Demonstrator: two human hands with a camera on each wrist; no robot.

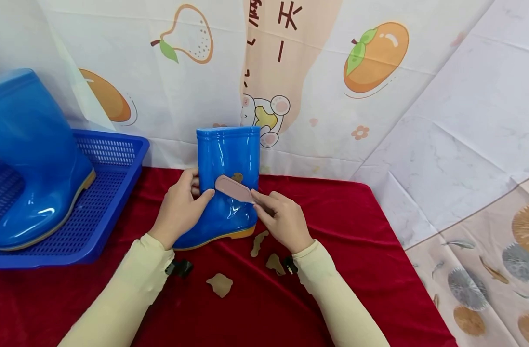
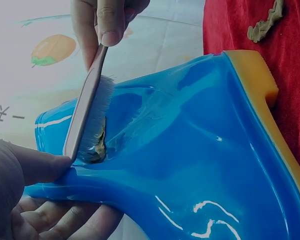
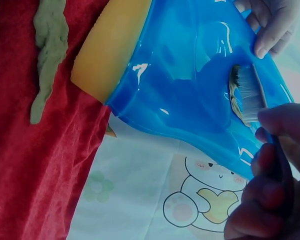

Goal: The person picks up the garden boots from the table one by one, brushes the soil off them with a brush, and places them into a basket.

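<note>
A shiny blue rain boot [image 1: 227, 154] with a yellow sole stands on the red cloth, toe pointing left. My left hand [image 1: 178, 207] grips its shaft from the left, thumb in front and fingers behind. In the left wrist view that thumb [image 2: 50, 167] lies right at the end of the brush head. With my right hand [image 1: 286, 217] I hold a pinkish brush [image 1: 234, 189] by its handle. Its pale bristles [image 3: 250, 92] press on a brown muddy patch [image 3: 235, 95] on the boot's shaft, near the ankle.
Several flat brown mud-like pieces [image 1: 220, 285] lie on the red cloth [image 1: 342, 270] in front of the boot. At left, a second blue boot [image 1: 34, 159] stands in a blue plastic basket [image 1: 136, 149]. A printed curtain [image 1: 308, 96] hangs close behind.
</note>
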